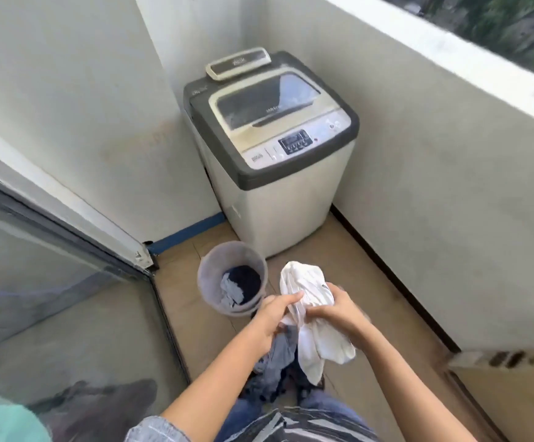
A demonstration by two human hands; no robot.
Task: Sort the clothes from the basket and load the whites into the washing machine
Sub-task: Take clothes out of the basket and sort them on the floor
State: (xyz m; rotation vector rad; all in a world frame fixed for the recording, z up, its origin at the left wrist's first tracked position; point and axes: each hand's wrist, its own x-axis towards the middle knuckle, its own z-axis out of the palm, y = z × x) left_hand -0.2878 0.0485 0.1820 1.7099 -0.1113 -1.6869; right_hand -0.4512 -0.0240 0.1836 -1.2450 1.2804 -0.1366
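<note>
On the left of the narrow balcony, a glass sliding door (52,266) in a dark metal frame ran slantwise along the tiled floor (195,301), hemming that side. Just beside its corner stood a round grey plastic basket (208,275), its smooth rim open upward, with a dark navy garment (246,279) and a pale grey-blue piece (230,290) crumpled at the bottom. Near the basket, lower in the view, the left hand (272,317) had its fingers curled round a bunched fold of the white garment (316,330), with the thumb stretched flat over the cloth; under that hand hung a limp grey-blue cloth (275,352), though whether the same fingers gripped it could not be told. The white garment, soft and creased, rose in a rounded hump above both hands and drooped in a loose flap below them, held in the air over the floor. The right hand (339,311) pinched the garment's right side, its fingers closed on the fabric and slightly blurred. Beyond the hands, well apart from them, the top-loading washing machine (275,193) stood in the far corner, a boxy cream cabinet with a grey top, its tinted lid (265,100) down. To the right, a plain white parapet wall (450,186) bounded the strip of bare tile between the person and the machine.
</note>
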